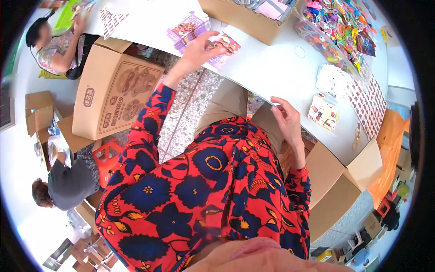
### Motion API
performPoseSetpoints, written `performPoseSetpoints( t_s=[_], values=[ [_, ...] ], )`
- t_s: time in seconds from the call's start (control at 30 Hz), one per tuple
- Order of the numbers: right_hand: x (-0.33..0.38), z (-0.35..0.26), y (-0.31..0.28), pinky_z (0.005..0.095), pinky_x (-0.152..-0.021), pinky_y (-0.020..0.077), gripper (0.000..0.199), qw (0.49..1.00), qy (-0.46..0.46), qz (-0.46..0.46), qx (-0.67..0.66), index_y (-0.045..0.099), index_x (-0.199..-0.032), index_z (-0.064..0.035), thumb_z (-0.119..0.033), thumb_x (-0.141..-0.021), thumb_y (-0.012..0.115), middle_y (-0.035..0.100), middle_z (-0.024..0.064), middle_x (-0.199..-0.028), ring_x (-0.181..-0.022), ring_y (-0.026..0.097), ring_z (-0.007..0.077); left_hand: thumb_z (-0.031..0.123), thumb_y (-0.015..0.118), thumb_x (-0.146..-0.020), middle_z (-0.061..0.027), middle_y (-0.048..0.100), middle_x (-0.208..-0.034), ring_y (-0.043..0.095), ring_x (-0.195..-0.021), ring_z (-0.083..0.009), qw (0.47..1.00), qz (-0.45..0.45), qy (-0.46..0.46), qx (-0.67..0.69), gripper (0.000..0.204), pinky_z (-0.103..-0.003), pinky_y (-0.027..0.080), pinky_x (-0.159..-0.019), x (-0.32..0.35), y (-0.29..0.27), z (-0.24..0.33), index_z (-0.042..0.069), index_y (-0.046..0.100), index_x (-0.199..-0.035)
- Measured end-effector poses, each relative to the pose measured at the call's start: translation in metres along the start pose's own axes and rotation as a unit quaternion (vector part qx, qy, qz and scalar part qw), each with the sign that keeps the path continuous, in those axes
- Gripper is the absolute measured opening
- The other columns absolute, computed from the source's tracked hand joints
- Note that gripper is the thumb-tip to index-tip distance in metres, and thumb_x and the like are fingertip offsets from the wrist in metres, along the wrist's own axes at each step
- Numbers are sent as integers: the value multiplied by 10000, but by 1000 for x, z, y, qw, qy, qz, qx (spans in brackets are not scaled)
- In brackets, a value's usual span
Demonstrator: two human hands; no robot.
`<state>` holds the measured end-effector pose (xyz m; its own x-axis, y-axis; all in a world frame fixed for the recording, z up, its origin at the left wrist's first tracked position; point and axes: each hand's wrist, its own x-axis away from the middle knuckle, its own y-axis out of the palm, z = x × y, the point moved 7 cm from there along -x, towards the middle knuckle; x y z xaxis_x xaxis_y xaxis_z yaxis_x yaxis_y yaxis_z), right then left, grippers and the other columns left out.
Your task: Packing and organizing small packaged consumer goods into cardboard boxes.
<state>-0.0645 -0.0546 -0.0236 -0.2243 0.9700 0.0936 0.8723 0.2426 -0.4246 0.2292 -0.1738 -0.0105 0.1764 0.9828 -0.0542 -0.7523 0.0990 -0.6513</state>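
Note:
My left hand (197,53) reaches over the near edge of the white table, its thumb and fingers apart around the left side of a purple printed card (228,44). Whether it touches the card is hard to see. Just beyond that hand lies a stack of similar purple printed cards (190,28). My right hand (288,120) is at the table's front edge, fingers loosely bent and apart, with nothing visible in it. Nearest to it on the tabletop is a small cream packet with red patterns (323,112), beside a white packet pile (333,81).
A clear bin of colourful small trinkets (337,31) stands at the far right, beside a cardboard box of cards (244,16). Sticker sheets (369,104) lie at the right edge. Cardboard cartons (115,90) flank me. Two other people sit at left.

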Motion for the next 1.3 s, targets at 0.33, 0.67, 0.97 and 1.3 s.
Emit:
performPoseSetpoints(
  t_s=[0.33, 0.67, 0.97, 1.3],
  values=[
    [2, 5, 21, 257, -719, 495, 247, 998, -6, -47, 34, 613, -1101, -39, -41, -856, 576, 663, 66, -977, -775, 607, 121, 499, 696, -737, -193, 654, -835, 650, -754, -309, 982, 124, -42, -137, 572, -405, 499, -650, -15, 36, -35, 82, 579, -1111],
    [-2, 7, 33, 264, -735, 497, 245, 997, -6, -69, 38, 611, -1101, -24, -50, -860, 569, 667, 72, -983, -788, 616, 135, 365, 683, -775, -155, 631, -913, 626, -779, -367, 950, 218, 14, -225, 407, -449, 500, -654, -4, 21, -26, 60, 586, -1025],
    [-3, 7, 34, 265, -734, 498, 244, 997, -7, -66, 30, 609, -1098, -18, -40, -858, 570, 668, 77, -977, -800, 622, 141, 417, 740, -683, -145, 569, -1118, 539, -1057, -327, 893, 299, 87, -324, 659, -422, 449, -869, -14, -55, -5, 42, 532, -1183],
    [-3, 8, 36, 266, -731, 501, 232, 998, -5, -58, 33, 607, -1091, -18, -40, -863, 568, 670, 79, -956, -793, 625, 144, 586, 738, -610, -186, 591, -1135, 585, -1045, -315, 945, 77, -56, -312, 960, -411, 466, -883, -49, -63, -69, 49, 406, -1334]
  ],
)
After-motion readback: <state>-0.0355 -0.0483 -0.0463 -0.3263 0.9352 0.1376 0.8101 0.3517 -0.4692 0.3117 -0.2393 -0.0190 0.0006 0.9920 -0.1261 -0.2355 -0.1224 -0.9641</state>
